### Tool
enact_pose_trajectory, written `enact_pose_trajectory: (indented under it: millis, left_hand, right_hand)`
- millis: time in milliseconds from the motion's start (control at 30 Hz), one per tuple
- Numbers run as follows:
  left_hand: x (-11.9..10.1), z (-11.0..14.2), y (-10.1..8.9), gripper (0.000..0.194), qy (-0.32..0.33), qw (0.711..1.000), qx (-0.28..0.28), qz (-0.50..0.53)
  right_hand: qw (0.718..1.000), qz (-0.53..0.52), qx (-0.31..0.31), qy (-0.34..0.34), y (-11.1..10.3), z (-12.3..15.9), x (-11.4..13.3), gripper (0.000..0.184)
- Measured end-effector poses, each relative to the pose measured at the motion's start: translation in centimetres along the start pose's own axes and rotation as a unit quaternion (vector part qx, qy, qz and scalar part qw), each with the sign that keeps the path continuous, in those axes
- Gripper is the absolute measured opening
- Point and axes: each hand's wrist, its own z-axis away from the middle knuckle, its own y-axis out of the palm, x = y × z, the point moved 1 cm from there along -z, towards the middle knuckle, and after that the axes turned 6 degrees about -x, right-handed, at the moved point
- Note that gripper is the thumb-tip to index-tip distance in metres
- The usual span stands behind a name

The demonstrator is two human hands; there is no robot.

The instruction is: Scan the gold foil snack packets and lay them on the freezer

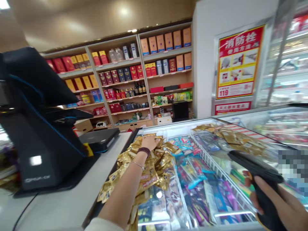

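Two hands (149,142) (287,203) touch gold packets (149,176) and a scanner (256,165) (cropped below).

Scanner (258,166) bottom cut off; packet (148,178) lettering blurred

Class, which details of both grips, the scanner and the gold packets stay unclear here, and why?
Head view: most fingertips of the bare left grip, hidden by its own back and shiny gold foil packets; whether it pinches one cannot be told.
Head view: lower end of the black pistol-shaped scanner, cut off by the bottom edge.
Head view: palm of the bare right grip, hidden by the scanner's handle.
Head view: packets' fine print, too small and blurred.
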Motion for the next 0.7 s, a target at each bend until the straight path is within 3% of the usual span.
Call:
enact_pose_trajectory:
  millis: [100,167,300,400,533,633,700]
  left_hand:
    - [-3.0,-1.5,0.6,0.039,0.049,0.999,0.002,-0.01]
    - [-5.8,-2.5,1.3,0.043,0.085,0.996,0.003,0.002]
    - [-14.0,-3.9,3.9,0.049,0.162,0.986,0.003,0.046]
    - [-21.6,-4.1,7.0,0.05,0.224,0.971,0.012,0.088]
    - [-31.4,-4.0,12.0,0.056,0.274,0.95,0.022,0.145]
    - [-36.6,-4.2,15.5,0.065,0.251,0.95,0.017,0.187]
    - [-38.5,-4.4,17.7,0.07,0.219,0.952,0.009,0.214]
  right_hand:
    - [0.996,-0.07,0.026,0.056,-1.7,-0.6,1.5,0.07]
    - [0.989,-0.142,0.018,0.05,-2.7,-1.1,2.4,0.07]
    - [0.972,-0.225,-0.039,0.058,-4.3,-2.2,3.2,0.073]
    - [0.958,-0.261,-0.077,0.089,-4.8,-2.9,3.0,0.078]
    - [0.953,-0.26,-0.064,0.139,-5.3,-3.4,2.0,0.079]
    - [0.951,-0.266,-0.071,0.144,-5.8,-3.5,1.1,0.074]
    - [0.95,-0.267,-0.075,0.142,-6.0,-3.5,0.8,0.073]
